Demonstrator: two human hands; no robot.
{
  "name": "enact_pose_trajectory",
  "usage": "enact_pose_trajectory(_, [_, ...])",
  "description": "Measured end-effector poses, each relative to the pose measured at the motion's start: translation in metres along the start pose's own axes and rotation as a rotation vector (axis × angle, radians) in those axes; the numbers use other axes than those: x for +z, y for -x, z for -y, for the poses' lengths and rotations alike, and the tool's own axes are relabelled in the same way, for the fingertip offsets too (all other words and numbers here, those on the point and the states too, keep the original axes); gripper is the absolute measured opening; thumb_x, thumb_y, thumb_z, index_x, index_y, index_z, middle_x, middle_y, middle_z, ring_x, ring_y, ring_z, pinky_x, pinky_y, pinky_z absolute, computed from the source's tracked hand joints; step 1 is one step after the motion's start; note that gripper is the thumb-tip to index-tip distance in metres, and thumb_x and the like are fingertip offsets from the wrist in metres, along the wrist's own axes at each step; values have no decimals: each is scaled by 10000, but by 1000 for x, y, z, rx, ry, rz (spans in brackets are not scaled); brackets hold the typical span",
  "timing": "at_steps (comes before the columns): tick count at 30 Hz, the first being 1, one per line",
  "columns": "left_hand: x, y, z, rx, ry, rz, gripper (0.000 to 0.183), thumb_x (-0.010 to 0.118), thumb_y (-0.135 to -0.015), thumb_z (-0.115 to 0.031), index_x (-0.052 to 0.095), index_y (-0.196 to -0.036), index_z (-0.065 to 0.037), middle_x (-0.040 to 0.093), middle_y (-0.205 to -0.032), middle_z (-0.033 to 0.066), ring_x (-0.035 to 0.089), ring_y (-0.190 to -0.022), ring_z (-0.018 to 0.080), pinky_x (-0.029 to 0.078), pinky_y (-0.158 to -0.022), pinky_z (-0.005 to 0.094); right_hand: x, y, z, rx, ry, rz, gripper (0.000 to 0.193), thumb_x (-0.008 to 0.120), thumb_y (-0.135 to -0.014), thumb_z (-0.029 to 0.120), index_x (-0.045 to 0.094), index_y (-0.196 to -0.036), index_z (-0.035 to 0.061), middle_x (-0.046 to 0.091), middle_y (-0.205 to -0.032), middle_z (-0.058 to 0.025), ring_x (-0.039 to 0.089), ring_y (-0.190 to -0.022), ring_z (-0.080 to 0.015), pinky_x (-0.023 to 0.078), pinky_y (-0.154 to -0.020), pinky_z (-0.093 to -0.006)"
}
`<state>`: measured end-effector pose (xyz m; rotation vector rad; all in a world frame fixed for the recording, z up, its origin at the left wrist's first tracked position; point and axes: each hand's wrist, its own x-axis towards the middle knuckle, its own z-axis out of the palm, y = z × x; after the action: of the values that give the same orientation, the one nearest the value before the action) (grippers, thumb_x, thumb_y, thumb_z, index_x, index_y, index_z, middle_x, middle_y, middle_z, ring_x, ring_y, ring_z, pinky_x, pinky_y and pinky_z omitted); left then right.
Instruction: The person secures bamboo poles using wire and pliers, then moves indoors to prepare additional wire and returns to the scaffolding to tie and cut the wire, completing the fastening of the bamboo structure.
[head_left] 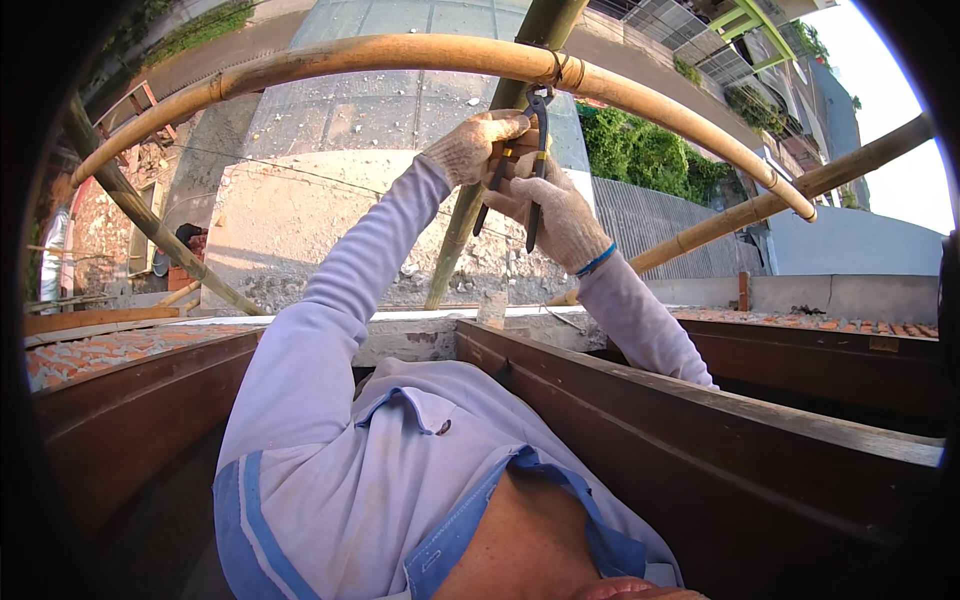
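Both my hands wear pale knitted gloves with fingers showing bare. My right hand (565, 218), with a blue band at the cuff, grips dark pincers (541, 130) with yellow bands on the handles. The pincers' jaws point up at the dark wire tie (567, 70) where a curved bamboo pole (400, 52) crosses a thicker upright bamboo pole (462, 225). Whether the jaws bite the wire is too small to tell. Beside the pincers, my left hand (470, 146) is closed, its fingertips pressed near the tool; what they pinch is hidden.
Slanting bamboo poles stand at left (150, 220) and right (740, 210). A brown wooden beam (700, 410) runs by my right side, another board (140, 400) at my left. Brickwork (95, 355) lies beyond. Far below are a rubble-strewn roof (310, 215) and green plants (640, 150).
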<state>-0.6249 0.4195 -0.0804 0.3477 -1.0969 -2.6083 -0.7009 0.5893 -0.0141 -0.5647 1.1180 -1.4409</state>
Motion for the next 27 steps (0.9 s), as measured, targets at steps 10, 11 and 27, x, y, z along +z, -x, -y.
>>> enact_pose_trajectory(10, [2,6,-3,6,-118,1,306,483,-1101,-196,579,-1304,12,698,-1175,130,696,-1104,213,607,-953,360,3,-1,-4,41,-74,-7,135,601,-934,-21,525,-1021,49,570,-1144,-119,673,-1069,-255,576,-1052,-435])
enact_pose_trajectory(11, [2,6,-4,18,-105,24,310,484,-1102,-198,576,-1310,13,696,-1179,130,695,-1100,213,605,-954,361,2,-1,-3,42,-76,0,133,602,-935,-20,524,-1018,50,570,-1136,-114,673,-1067,-255,575,-1053,-435])
enact_pose_trajectory(27, [2,0,0,55,21,109,267,500,-1094,-176,600,-1283,-17,708,-1134,119,717,-1042,215,615,-948,362,-2,0,1,39,23,-30,134,555,-956,9,526,-1057,90,596,-1259,-163,641,-1163,-278,569,-1009,-468])
